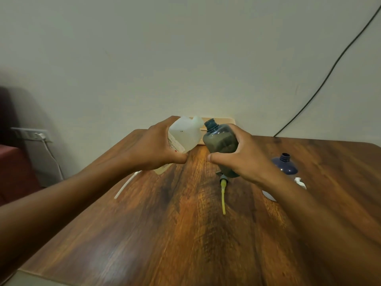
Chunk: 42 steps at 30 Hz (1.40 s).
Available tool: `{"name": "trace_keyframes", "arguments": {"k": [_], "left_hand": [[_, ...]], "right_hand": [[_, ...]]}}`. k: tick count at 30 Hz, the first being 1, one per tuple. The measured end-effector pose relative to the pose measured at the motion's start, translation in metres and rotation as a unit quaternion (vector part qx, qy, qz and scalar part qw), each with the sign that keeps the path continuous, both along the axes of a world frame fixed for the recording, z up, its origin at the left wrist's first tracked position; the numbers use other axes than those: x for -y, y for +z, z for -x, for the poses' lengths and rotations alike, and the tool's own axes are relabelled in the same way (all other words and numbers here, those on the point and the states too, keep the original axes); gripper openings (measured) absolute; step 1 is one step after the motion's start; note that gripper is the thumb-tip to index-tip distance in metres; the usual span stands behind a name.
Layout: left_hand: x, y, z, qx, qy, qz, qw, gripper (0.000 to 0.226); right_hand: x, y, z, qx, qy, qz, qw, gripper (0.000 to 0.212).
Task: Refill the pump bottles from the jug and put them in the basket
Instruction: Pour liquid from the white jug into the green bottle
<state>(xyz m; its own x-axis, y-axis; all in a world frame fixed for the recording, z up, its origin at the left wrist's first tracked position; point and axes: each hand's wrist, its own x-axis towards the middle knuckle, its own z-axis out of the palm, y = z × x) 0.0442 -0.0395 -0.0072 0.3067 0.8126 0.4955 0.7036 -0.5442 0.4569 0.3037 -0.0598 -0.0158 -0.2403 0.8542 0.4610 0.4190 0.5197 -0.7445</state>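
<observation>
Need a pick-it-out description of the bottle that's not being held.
Start at the wooden table and go to its right side, past the right hand holding a grey bottle. The target is the dark blue bottle standing upright there. Unlike the grey one, it is blue and untouched, its neck open.

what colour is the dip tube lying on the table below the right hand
Yellow. The dip tube lies on the wooden table, clearest in the head view.
</observation>
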Motion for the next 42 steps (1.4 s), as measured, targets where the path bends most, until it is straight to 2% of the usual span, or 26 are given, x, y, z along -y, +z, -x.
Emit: {"name": "trace_keyframes", "arguments": {"k": [16, 28, 31, 36, 42], "left_hand": [[-0.001, 0.0, 0.003, -0.012, 0.006, -0.004, 1.0, 0.095], [-0.006, 0.009, 0.008, -0.069, 0.023, -0.009, 0.997, 0.099], [-0.006, 0.014, 0.009, -0.079, 0.024, 0.005, 0.997, 0.102], [-0.005, 0.024, 0.004, -0.08, 0.01, 0.006, 0.997, 0.103], [0.003, 0.038, -0.001, -0.099, -0.014, -0.002, 0.995, 0.096]], "right_hand": [[0.002, -0.004, 0.003, -0.001, 0.003, -0.009, 1.0, 0.064], [0.004, -0.007, 0.004, -0.005, 0.001, -0.006, 1.0, 0.067], [0.004, -0.009, 0.004, -0.014, 0.001, 0.0, 1.0, 0.072], [0.006, -0.011, 0.006, -0.041, 0.012, -0.003, 0.999, 0.067], [0.007, -0.016, 0.007, -0.067, 0.009, -0.013, 0.998, 0.069]]}}
